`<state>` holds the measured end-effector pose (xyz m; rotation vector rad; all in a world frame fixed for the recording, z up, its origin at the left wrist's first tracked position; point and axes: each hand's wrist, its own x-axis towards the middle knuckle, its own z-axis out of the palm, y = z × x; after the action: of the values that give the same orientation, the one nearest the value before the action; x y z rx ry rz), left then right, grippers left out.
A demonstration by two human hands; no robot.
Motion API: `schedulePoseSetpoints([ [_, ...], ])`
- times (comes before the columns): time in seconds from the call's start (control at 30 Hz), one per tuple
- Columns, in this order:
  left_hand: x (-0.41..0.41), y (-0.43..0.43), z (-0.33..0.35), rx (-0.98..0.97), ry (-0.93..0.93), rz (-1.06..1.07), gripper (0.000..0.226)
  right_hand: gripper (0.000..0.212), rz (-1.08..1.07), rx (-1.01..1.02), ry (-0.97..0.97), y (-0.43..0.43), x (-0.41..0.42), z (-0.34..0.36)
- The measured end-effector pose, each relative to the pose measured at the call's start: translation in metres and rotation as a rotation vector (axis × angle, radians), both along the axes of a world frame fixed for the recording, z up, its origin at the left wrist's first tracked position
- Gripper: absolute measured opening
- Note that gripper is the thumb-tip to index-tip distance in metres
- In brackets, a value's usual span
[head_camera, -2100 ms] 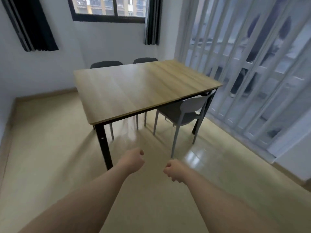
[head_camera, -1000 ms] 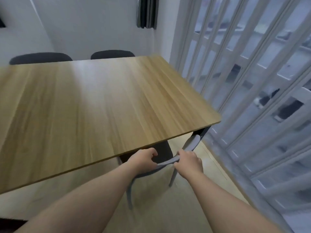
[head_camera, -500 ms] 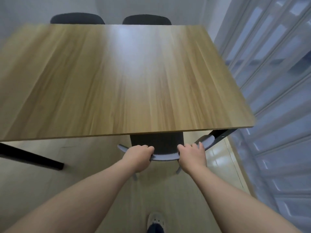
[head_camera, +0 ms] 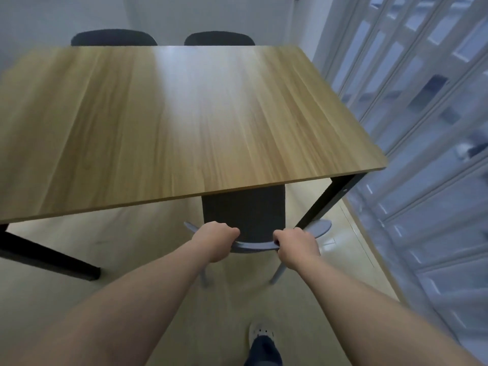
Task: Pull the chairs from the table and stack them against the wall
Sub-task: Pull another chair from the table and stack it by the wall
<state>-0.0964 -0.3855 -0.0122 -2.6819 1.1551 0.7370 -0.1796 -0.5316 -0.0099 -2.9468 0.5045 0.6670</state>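
While the left hand (head_camera: 215, 240) and right hand (head_camera: 297, 245) grip the backrest of the grey chair (head_camera: 244, 216), half tucked under the table (head_camera: 169, 120), a straight, level backward pull should clear the table leg (head_camera: 326, 203).

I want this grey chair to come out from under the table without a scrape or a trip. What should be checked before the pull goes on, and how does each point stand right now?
1. Left hand closed on the curved backrest of the grey plastic chair: ok.
2. Right hand closed on the same backrest: ok.
3. Chair seat out from under the wooden table top: not ok, part is covered.
4. Black table leg apart from the backrest's right end: cannot tell, they overlap in view.
5. Person's shoe out of the chair's path: not ok, it stands just behind.
6. Front chair legs free: cannot tell, hidden.
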Motion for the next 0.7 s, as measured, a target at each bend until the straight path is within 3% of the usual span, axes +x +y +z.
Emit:
schedulePoseSetpoints([
  [0.4,-0.050,0.183,-0.006,0.069,-0.031,-0.116,0.018,0.020,-0.047,0.095,-0.007,0.190,-0.078,-0.009],
  [0.7,-0.149,0.288,-0.012,0.074,-0.114,-0.121,0.020,0.027,-0.013,0.094,0.020,0.285,-0.178,-0.002],
])
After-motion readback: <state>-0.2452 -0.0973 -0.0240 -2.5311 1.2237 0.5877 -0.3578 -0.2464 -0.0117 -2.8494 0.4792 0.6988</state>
